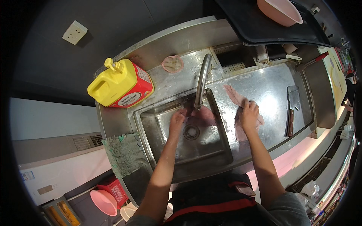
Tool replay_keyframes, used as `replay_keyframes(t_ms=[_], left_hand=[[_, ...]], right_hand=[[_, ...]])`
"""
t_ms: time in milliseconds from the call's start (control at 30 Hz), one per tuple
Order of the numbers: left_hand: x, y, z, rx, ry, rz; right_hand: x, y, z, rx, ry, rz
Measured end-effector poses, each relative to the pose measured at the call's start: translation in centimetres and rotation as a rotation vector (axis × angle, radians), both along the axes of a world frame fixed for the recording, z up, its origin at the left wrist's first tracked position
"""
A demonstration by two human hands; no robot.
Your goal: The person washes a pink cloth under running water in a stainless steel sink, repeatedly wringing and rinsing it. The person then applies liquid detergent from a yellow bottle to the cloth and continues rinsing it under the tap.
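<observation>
My left hand (178,120) is inside the stainless steel sink (158,149), beside the curved faucet (204,76). A pinkish thing (204,115), possibly a cloth or a bowl, lies under the spout, just right of that hand; whether they touch is unclear. On the wet metal counter to the right of the basin, my right hand (250,113) rests on a crumpled pink cloth (235,96), fingers bent over it. Part of the cloth spreads below and around the fingers. A cleaver (291,113) with a wooden handle lies farther right.
A yellow detergent jug (121,84) with a pump stands behind the sink's left side. A grey-green towel (125,155) covers the left edge. A round mesh strainer (172,64) lies near the back wall. Above the back right is a black tray (265,34) holding a pink basin (280,12).
</observation>
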State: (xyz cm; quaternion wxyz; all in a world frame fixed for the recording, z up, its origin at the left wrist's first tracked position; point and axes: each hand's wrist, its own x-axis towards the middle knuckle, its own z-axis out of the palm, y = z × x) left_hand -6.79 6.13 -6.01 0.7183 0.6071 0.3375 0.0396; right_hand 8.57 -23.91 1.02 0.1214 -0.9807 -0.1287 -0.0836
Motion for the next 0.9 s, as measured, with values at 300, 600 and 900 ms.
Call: replay_keyframes(t_ms=[300, 600, 900], left_hand=[[4.1, -5.3, 7.5, -0.328, -0.014, -0.316], [5.7, -0.8, 12.6, -0.174, -0.328, -0.176], [6.3, 0.8, 13.6, 0.315, -0.275, -0.472]], right_hand=[[-2.7, 6.6, 3.8, 1.040, 1.013, 0.328], [-2.2, 10.4, 6.9, 1.447, 1.193, 0.163], [-1.0, 12.0, 6.3, 1.338, 1.018, 0.118]])
